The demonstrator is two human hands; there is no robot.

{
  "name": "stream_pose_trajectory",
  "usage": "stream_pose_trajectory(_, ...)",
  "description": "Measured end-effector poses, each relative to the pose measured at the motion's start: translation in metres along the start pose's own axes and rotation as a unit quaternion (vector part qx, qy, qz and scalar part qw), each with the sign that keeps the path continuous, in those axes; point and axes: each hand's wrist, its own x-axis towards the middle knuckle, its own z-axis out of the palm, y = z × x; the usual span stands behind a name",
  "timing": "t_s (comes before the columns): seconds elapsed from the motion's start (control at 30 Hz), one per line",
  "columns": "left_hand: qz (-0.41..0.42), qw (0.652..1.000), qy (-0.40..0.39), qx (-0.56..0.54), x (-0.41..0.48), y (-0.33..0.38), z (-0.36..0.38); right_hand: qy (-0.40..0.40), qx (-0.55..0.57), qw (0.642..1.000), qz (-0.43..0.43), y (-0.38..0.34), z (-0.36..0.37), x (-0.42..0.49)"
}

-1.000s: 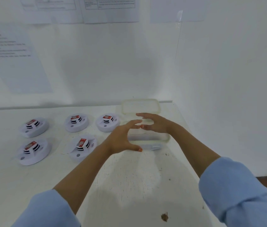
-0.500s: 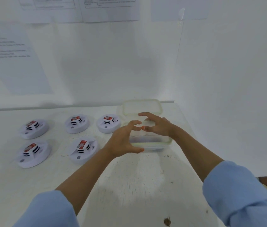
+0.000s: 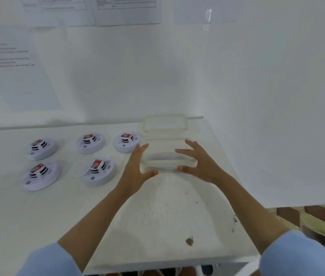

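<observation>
Left hand [image 3: 137, 169]: fingers straight and spread, thumb splayed toward the near rim, lying along the left end of the clear plastic container [image 3: 167, 158], not curled round it. Right hand [image 3: 200, 163]: likewise spread, fingers arched over the right end, thumb at the near rim. Change: half a second ago both hands met fingertip to fingertip above the container; they have since parted to flank it, so a two-handed lift or slide looks imminent. Container: on the white table [image 3: 157, 212], far right corner, its lid [image 3: 164, 124] just behind, five smoke detectors [image 3: 98, 172] to its left. Forearms extended, converging.
</observation>
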Motion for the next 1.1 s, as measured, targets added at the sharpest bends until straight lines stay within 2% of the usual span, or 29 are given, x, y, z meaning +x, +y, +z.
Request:
stream_pose_trajectory(0.13,0.033,0.997,-0.007,0.068,-0.004,0.0,-0.003,0.018,0.04,0.999,-0.009,0.0,-0.005,-0.004)
stream_pose_trajectory(0.97,0.042,0.998,0.012,0.042,0.031,-0.011,-0.007,-0.027,0.018,0.999,-0.005,0.007,-0.021,0.035)
stream_pose_trajectory(1.1,0.069,0.993,0.042,0.082,0.028,-0.01,-0.012,0.001,-0.004,1.0,-0.01,0.001,-0.018,0.03)
